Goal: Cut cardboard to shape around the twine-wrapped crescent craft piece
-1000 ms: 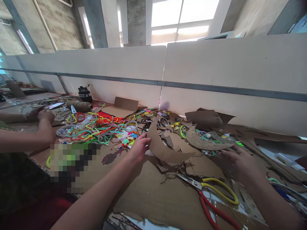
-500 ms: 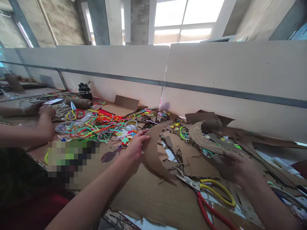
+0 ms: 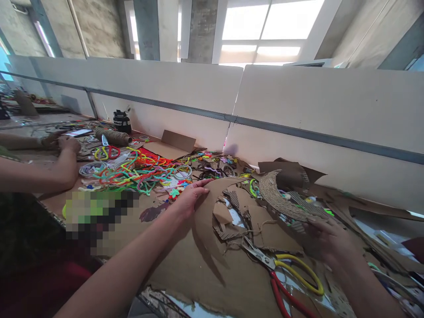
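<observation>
Between the thumb and fingers of my left hand is a plain cardboard crescent, held above the brown cardboard sheet. My right hand pinches the lower end of a second crescent, whose face is covered with coiled twine. Scissors with one yellow and one red handle lie in front of my right hand, blades pointing up and left. Torn cardboard scraps lie between the two crescents.
A co-worker's hands rest near a phone at left. Colourful pipe cleaners, a twine spool, another pair of scissors and a black pot stand or lie beyond. A white partition runs along the back.
The plain crescent has turned in my left hand, its lower tip swinging left. The twine-covered crescent has shifted slightly left and down in my right hand. The view has tilted a little.
</observation>
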The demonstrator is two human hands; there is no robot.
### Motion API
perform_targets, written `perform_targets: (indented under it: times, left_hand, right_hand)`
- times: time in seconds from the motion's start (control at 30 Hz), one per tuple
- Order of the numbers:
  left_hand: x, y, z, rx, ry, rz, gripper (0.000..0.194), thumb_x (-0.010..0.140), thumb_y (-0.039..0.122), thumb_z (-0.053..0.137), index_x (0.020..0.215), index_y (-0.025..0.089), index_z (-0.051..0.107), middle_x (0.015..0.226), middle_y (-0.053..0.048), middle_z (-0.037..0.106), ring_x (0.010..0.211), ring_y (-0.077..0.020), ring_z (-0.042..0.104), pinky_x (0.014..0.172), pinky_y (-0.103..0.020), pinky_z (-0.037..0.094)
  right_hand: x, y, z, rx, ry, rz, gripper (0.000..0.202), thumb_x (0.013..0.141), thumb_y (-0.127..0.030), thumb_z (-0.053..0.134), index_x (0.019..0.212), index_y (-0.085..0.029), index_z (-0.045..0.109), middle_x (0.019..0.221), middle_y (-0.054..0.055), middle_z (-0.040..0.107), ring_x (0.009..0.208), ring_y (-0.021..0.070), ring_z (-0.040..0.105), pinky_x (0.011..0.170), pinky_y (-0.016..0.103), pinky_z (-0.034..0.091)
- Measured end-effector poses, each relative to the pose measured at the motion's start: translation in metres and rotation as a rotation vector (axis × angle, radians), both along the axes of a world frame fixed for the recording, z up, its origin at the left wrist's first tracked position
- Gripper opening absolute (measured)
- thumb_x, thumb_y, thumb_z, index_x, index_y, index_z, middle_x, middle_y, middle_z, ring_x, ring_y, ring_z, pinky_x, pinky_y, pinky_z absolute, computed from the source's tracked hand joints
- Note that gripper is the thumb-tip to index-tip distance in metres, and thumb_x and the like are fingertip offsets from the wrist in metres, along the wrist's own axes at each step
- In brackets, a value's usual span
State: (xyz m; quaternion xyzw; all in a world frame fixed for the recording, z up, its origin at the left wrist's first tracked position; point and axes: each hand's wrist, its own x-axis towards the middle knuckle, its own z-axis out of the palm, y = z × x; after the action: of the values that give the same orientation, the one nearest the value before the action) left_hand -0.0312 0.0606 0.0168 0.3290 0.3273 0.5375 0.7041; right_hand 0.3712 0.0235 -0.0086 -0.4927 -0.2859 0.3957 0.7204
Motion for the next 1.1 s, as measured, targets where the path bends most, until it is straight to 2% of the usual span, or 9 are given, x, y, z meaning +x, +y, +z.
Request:
perform_targets:
  times: [0.17, 0.27, 0.43, 0.63, 0.77, 0.9, 1.0, 1.1]
  left_hand:
    - [0.0, 0.002, -0.003, -0.011, 0.059, 0.071, 0.055, 0.064, 0.005, 0.072, 0.116, 0.02, 0.075, 0.101, -0.007, 0.081, 0.081, -0.0205, 0.074, 0.072, -0.03, 0.058]
    - [0.0, 0.003, -0.005, -0.015, 0.085, 0.088, 0.049, 0.064, 0.006, 0.073, 0.112, 0.019, 0.076, 0.098, -0.007, 0.08, 0.076, -0.0189, 0.072, 0.066, -0.027, 0.055]
    - [0.001, 0.003, -0.007, -0.017, 0.093, 0.128, 0.04, 0.066, 0.006, 0.074, 0.103, 0.02, 0.074, 0.093, -0.004, 0.079, 0.073, -0.0165, 0.07, 0.063, -0.024, 0.052]
    - [0.006, 0.003, -0.006, -0.042, 0.06, 0.125, 0.034, 0.067, 0.006, 0.071, 0.098, 0.019, 0.074, 0.085, -0.004, 0.078, 0.07, -0.0181, 0.071, 0.063, -0.026, 0.054]
    - [0.008, -0.001, -0.002, -0.053, 0.036, 0.118, 0.026, 0.066, 0.006, 0.07, 0.09, 0.018, 0.072, 0.08, -0.005, 0.077, 0.065, -0.0182, 0.07, 0.06, -0.027, 0.054]
    - [0.006, 0.001, -0.002, -0.072, 0.011, 0.161, 0.025, 0.068, 0.006, 0.07, 0.089, 0.02, 0.068, 0.08, -0.002, 0.076, 0.064, -0.0171, 0.069, 0.059, -0.026, 0.053]
    - [0.004, 0.008, -0.006, -0.101, 0.002, 0.207, 0.024, 0.07, 0.005, 0.069, 0.088, 0.02, 0.064, 0.076, 0.001, 0.073, 0.061, -0.0155, 0.067, 0.058, -0.026, 0.052]
    - [0.002, 0.013, -0.009, -0.121, -0.002, 0.244, 0.023, 0.072, 0.005, 0.067, 0.088, 0.021, 0.062, 0.074, 0.003, 0.072, 0.06, -0.014, 0.066, 0.058, -0.024, 0.051]
  right_hand:
    - [-0.006, -0.004, 0.005, -0.044, 0.013, 0.069, 0.034, 0.045, -0.015, 0.092, 0.075, -0.018, 0.076, 0.074, -0.001, 0.075, 0.058, 0.013, 0.071, 0.052, 0.015, 0.063]
    - [-0.012, -0.006, 0.008, -0.019, 0.018, 0.097, 0.036, 0.046, -0.018, 0.093, 0.077, -0.02, 0.075, 0.075, -0.003, 0.075, 0.062, 0.0116, 0.071, 0.055, 0.015, 0.063]
    - [-0.023, -0.01, 0.015, 0.068, 0.016, 0.15, 0.036, 0.052, -0.021, 0.096, 0.083, -0.022, 0.077, 0.079, -0.004, 0.075, 0.067, 0.0106, 0.071, 0.06, 0.015, 0.063]
    - [-0.032, -0.017, 0.03, 0.192, 0.061, 0.119, 0.032, 0.06, -0.018, 0.091, 0.088, -0.026, 0.078, 0.084, -0.003, 0.078, 0.071, 0.0102, 0.072, 0.066, 0.015, 0.064]
    - [-0.041, -0.022, 0.046, 0.244, 0.114, 0.062, 0.029, 0.063, -0.013, 0.086, 0.087, -0.027, 0.077, 0.087, -0.005, 0.079, 0.071, 0.0107, 0.073, 0.066, 0.017, 0.065]
    - [-0.047, -0.03, 0.069, 0.282, 0.152, 0.007, 0.03, 0.062, -0.004, 0.08, 0.084, -0.024, 0.075, 0.081, -0.005, 0.077, 0.064, 0.0105, 0.072, 0.061, 0.018, 0.065]
    - [-0.043, -0.035, 0.087, 0.307, 0.19, -0.024, 0.027, 0.063, -0.002, 0.073, 0.082, -0.021, 0.073, 0.079, -0.005, 0.075, 0.062, 0.0101, 0.07, 0.059, 0.018, 0.064]
    - [-0.036, -0.035, 0.101, 0.323, 0.213, -0.062, 0.025, 0.068, 0.0, 0.067, 0.079, -0.022, 0.072, 0.086, -0.003, 0.076, 0.067, 0.0097, 0.069, 0.057, 0.015, 0.062]
